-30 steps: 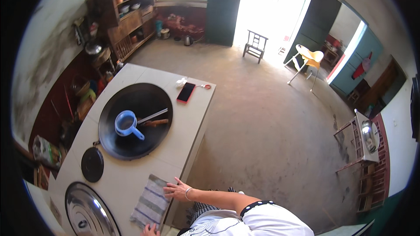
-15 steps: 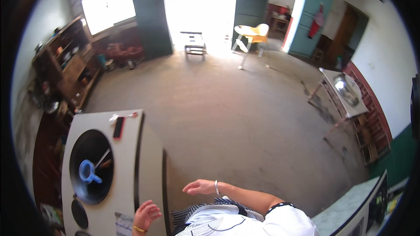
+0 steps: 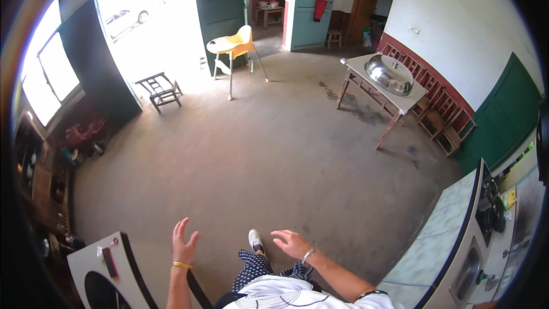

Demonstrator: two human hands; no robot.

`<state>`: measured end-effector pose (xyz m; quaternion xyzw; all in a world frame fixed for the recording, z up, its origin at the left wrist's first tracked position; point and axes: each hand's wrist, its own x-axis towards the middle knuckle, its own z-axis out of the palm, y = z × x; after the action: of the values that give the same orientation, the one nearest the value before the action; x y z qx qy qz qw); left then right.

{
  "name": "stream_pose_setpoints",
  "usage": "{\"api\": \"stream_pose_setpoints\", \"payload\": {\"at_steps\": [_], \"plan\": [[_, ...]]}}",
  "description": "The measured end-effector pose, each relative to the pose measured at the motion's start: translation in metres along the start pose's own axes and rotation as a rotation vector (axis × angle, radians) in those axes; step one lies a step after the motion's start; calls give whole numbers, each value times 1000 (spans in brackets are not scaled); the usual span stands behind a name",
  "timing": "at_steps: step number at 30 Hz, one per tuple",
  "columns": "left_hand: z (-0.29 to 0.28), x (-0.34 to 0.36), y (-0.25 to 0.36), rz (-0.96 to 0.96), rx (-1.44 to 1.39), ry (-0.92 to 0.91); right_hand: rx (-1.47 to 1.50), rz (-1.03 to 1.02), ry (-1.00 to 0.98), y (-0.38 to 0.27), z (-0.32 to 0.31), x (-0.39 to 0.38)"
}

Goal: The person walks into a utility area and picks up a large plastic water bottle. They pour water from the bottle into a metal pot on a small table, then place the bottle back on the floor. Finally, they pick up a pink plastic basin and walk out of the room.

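Note:
My left hand (image 3: 184, 243) is raised in front of my body with its fingers apart and nothing in it, beside the white-topped stove block (image 3: 136, 274) at the lower left. On that block lie a phone (image 3: 110, 262) and the dark wok (image 3: 98, 292). My right hand (image 3: 293, 244) is empty and open, fingers loosely curved, over the floor near my white shoe (image 3: 255, 240).
A tiled counter (image 3: 429, 234) with sink runs along the lower right. A small table (image 3: 354, 66) with a steel lid (image 3: 389, 74) stands right, before stacked wooden chairs (image 3: 434, 120). A dark chair (image 3: 160, 91) and yellow high chair (image 3: 231, 46) stand by the doorway. A cabinet (image 3: 43, 189) is left.
My view has swung right, away from the stove block. My right hand has left the striped cloth. Both hands are now raised apart above the floor and block edge, and the tiled counter has come into view.

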<state>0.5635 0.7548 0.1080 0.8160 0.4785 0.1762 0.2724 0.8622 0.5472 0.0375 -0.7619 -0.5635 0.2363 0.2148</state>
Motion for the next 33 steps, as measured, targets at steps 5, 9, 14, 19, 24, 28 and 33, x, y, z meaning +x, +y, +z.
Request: {"api": "stream_pose_setpoints", "payload": {"at_steps": [5,9,14,19,24,28,33], "plan": [[13,112,39,-121,174,-198,90,111,218,43,-62,66],[34,228,60,-104,193,-244,5,168,234,62,-114,147],[71,375,136,121,137,-334,165,176,436,92,-170,221],[136,503,215,360,-176,-414,241,284,568,140,-229,280],[182,604,292,382,-398,-570,188,235,669,219,-299,361],[219,689,292,253,-458,-486,144,177,644,269,-373,453],[242,791,302,-40,-692,-371,135,5,609,324,-455,597]]}}
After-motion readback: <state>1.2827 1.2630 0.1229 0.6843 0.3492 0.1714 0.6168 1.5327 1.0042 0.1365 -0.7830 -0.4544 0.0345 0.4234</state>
